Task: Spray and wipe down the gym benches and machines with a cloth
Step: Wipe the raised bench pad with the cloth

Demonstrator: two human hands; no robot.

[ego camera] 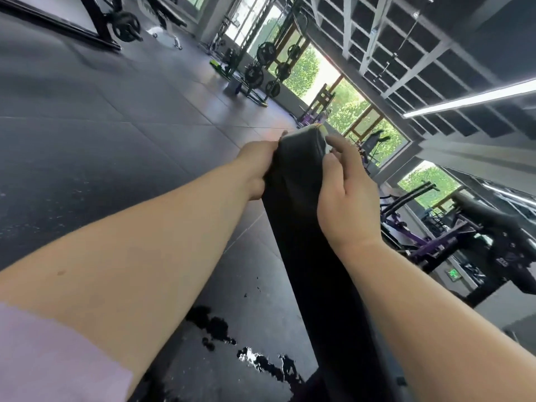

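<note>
— Pink sleeve (pixel 43 358) in the lower left corner, cut off by the frame edge. What's hard to make out further on?
— The left hand (pixel 255 166). Its fingertips go behind the left edge of the bench pad (pixel 313 256), so only the knuckles and thumb show. The fingers curl round that edge and grip it. The right hand (pixel 345 192) lies against the pad's right edge, thumb touching the top face and fingers lightly bent. I cannot tell whether they clasp the pad or only rest on it. The pad's near end runs out of the bottom of the frame.
— Which way does the pad run?
— Its long axis leads away from the person, between the two forearms, up to a rounded far end just beyond the hands. The whole view is tilted.
— And around it?
— Dark rubber floor (pixel 101 126), with a glossy wet-looking patch (pixel 211 323) left of the pad's lower part. Further off, a rack of weight plates (pixel 253 75) stands by the windows (pixel 353 111). Purple machines (pixel 429 245) are on the right, well apart from the pad. Beside them a green sign (pixel 454 274) glows, too blurred to read.
</note>
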